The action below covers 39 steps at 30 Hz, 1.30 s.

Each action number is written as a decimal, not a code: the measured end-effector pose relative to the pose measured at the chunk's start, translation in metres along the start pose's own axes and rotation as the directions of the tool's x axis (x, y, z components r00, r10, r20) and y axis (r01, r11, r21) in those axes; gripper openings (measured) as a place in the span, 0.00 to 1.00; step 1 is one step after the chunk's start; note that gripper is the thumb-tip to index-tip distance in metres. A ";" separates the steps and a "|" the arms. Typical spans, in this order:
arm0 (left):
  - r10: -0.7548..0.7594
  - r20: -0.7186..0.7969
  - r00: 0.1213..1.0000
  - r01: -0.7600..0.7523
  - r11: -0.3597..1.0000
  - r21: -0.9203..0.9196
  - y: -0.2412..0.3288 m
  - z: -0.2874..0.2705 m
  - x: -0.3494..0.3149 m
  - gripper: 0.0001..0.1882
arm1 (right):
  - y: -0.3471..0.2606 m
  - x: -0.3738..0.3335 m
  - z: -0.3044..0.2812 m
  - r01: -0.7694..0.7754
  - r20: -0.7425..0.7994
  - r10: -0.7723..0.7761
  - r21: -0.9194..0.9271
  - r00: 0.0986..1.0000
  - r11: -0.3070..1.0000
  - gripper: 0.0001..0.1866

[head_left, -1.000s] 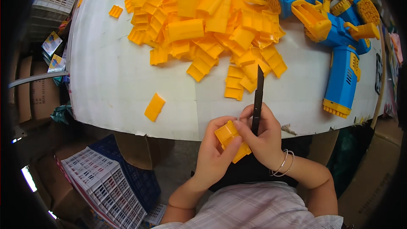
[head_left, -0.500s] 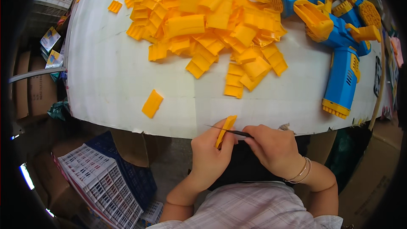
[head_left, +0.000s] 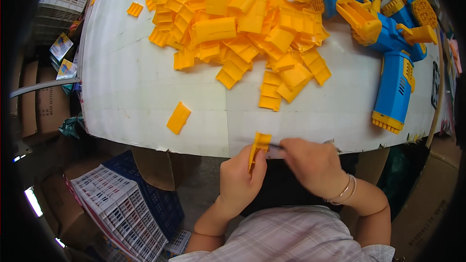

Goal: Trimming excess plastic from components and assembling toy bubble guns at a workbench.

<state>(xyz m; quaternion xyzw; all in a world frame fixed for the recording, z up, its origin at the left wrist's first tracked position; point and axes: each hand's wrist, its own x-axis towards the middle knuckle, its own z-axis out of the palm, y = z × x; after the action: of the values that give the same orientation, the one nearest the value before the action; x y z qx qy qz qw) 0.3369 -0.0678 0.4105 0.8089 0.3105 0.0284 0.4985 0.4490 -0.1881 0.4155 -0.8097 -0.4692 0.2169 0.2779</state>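
Note:
At the table's near edge, my left hand (head_left: pixel 239 178) pinches a yellow plastic piece (head_left: pixel 261 141) between thumb and fingers, its upper end sticking out. Closed around a slim dark pointed tool (head_left: pixel 274 146) is my right hand (head_left: pixel 315 169), just to the right. The tool's thin end is smeared by motion beside the piece; whether they touch I cannot tell. One loose yellow plate (head_left: pixel 179 118) lies on the table, left of and beyond my hands. Farther back spreads a big heap of similar yellow pieces (head_left: pixel 213 30), several showing ribbed undersides.
Several blue-and-yellow toy blasters (head_left: pixel 394 87) rest at the right of the white table (head_left: pixel 121 82). Below its left edge stand a white plastic crate (head_left: pixel 116 204) and a dark blue crate (head_left: pixel 145 189). Cardboard boxes (head_left: pixel 51 94) are at the far left.
The yellow piece has turned so more of its inner face shows. My right hand and the tool have shifted slightly and are now blurred. The whole view has moved a little.

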 end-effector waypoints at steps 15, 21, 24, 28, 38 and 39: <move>0.064 -0.109 0.992 -0.050 0.990 0.131 0.000 0.002 0.008 0.05 | 0.018 0.012 -0.002 -0.094 0.028 0.093 0.030 0.995 0.995 0.08; 0.109 -0.125 0.986 -0.079 0.971 0.224 0.002 -0.002 0.010 0.05 | 0.020 0.016 0.002 -0.066 0.029 0.064 0.080 0.998 0.995 0.06; 0.025 -0.160 0.987 -0.018 0.999 0.041 -0.003 -0.001 0.009 0.06 | 0.012 0.015 -0.001 -0.064 0.016 0.062 0.144 0.998 0.988 0.05; 0.046 -0.137 0.990 -0.033 0.995 0.092 -0.002 -0.005 0.007 0.03 | 0.023 0.021 0.008 -0.135 0.009 0.135 0.099 0.991 0.986 0.05; 0.163 -0.151 0.975 -0.136 0.975 0.177 -0.008 -0.001 0.014 0.05 | 0.004 0.016 -0.003 0.007 0.080 -0.024 0.205 0.996 0.979 0.06; 0.164 -0.148 0.975 -0.136 0.974 0.181 -0.010 0.001 0.012 0.05 | 0.008 0.017 0.000 -0.036 0.060 0.027 0.161 0.998 0.986 0.06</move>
<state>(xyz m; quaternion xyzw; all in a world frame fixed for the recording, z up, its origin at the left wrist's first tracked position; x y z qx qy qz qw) 0.3416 -0.0589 0.3986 0.8646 0.2891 0.1049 0.3974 0.4621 -0.1766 0.4088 -0.7852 -0.4451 0.2816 0.3257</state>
